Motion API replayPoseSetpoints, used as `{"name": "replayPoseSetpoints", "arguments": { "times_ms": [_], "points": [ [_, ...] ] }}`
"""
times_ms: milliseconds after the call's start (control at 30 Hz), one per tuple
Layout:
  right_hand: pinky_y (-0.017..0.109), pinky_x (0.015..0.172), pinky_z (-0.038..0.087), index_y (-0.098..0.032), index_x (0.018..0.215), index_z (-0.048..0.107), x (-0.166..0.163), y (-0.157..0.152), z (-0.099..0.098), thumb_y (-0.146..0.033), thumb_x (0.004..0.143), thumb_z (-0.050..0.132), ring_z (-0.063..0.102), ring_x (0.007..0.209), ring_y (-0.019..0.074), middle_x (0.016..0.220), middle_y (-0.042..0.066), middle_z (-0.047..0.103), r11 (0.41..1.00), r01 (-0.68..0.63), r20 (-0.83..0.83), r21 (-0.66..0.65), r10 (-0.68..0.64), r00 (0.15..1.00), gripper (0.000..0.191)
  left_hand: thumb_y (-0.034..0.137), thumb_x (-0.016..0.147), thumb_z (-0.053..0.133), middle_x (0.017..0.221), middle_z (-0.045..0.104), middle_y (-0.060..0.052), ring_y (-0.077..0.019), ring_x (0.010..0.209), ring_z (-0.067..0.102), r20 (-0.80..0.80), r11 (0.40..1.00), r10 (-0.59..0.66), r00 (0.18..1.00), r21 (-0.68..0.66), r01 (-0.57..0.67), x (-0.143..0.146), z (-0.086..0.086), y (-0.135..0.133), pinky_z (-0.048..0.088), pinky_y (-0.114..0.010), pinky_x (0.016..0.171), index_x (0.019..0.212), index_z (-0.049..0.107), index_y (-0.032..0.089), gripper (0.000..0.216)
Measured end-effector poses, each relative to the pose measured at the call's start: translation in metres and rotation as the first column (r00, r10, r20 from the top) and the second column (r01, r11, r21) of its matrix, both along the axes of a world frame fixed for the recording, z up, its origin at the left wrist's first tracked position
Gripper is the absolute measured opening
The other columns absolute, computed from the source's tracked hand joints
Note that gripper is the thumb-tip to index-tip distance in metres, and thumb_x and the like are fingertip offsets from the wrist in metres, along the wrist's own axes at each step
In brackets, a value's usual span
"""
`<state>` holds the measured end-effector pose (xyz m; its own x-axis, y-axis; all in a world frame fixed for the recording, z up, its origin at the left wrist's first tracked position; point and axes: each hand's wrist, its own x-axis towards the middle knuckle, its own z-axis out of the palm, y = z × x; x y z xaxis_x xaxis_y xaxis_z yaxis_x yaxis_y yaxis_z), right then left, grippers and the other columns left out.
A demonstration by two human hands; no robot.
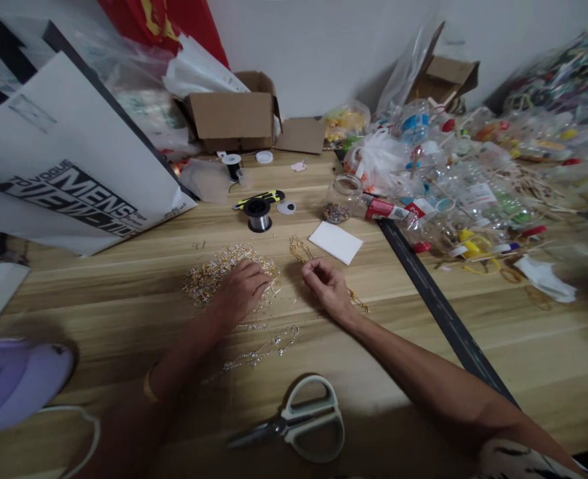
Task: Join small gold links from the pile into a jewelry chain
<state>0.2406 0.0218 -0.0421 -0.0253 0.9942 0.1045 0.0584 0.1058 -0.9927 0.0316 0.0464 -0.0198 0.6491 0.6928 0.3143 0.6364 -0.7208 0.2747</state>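
Note:
My left hand point(244, 287) rests at the right side of a loose pile of small gold and silver jewellery pieces point(207, 276). Its fingers are curled together, and whatever is between them is hidden. Thumb and forefinger of my right hand point(328, 285) are pinched close to a gold chain point(300, 249). More gold chain point(358, 303) shows beyond the wrist side of that hand; whether the pinch holds any of it I cannot make out. Nearer to me lies a silver chain with small charms point(264, 350). Scissors with pale handles point(314, 419) lie at the front.
Behind the hands are a wire spool point(259, 216), a yellow-black utility knife point(269, 197), a white card point(336, 241) and a jar of beads point(341, 199). Plastic bottles point(473, 193) crowd the right. A large paper bag point(74, 153) and a purple object point(19, 382) stand left.

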Motion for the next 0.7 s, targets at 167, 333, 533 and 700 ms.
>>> {"name": "replayPoseSetpoints", "arguments": {
  "times_ms": [167, 333, 533, 700],
  "points": [
    [0.022, 0.048, 0.032, -0.018, 0.076, 0.053, 0.0, 0.0, 0.001, -0.044, 0.082, 0.055, 0.04, 0.055, 0.0107, 0.059, -0.002, 0.045, 1.0, 0.003, 0.006, 0.004, -0.003, 1.0, 0.027, 0.019, 0.088, 0.048, 0.078, 0.061, -0.005, -0.0189, 0.081, 0.05, -0.024, 0.999, 0.039, 0.999, 0.016, -0.039, -0.001, -0.001, 0.001, 0.043, -0.034, 0.078, 0.082, 0.065, 0.016, 0.018],
    [0.022, 0.048, 0.032, -0.017, 0.076, 0.053, 0.0, 0.0, 0.001, -0.044, 0.082, 0.056, 0.04, 0.054, 0.0103, 0.059, -0.003, 0.044, 1.0, -0.003, 0.001, 0.012, 0.003, 1.0, 0.028, 0.017, 0.088, 0.047, 0.077, 0.059, -0.005, -0.0183, 0.081, 0.049, -0.048, 1.0, 0.019, 0.999, 0.0, -0.019, 0.003, 0.002, -0.002, 0.043, -0.034, 0.077, 0.079, 0.064, 0.016, 0.019],
    [0.022, 0.049, 0.032, -0.018, 0.077, 0.054, 0.001, 0.001, -0.002, -0.043, 0.083, 0.055, 0.041, 0.054, 0.0107, 0.059, -0.002, 0.045, 1.0, -0.015, 0.013, 0.008, 0.014, 1.0, 0.026, 0.012, 0.088, 0.046, 0.08, 0.056, -0.006, -0.0198, 0.082, 0.045, -0.218, 0.999, -0.032, 0.975, 0.032, 0.04, 0.006, 0.01, -0.005, 0.04, -0.032, 0.073, 0.075, 0.062, 0.015, 0.021],
    [0.022, 0.049, 0.031, -0.018, 0.076, 0.054, 0.001, 0.0, -0.001, -0.042, 0.083, 0.055, 0.04, 0.054, 0.0105, 0.059, -0.002, 0.045, 1.0, -0.017, 0.008, 0.002, 0.017, 1.0, 0.025, 0.01, 0.085, 0.048, 0.083, 0.056, -0.008, -0.0219, 0.083, 0.044, -0.356, 0.992, -0.053, 0.933, 0.089, 0.09, 0.005, 0.013, -0.005, 0.039, -0.034, 0.075, 0.078, 0.06, 0.015, 0.015]
  ]
}}
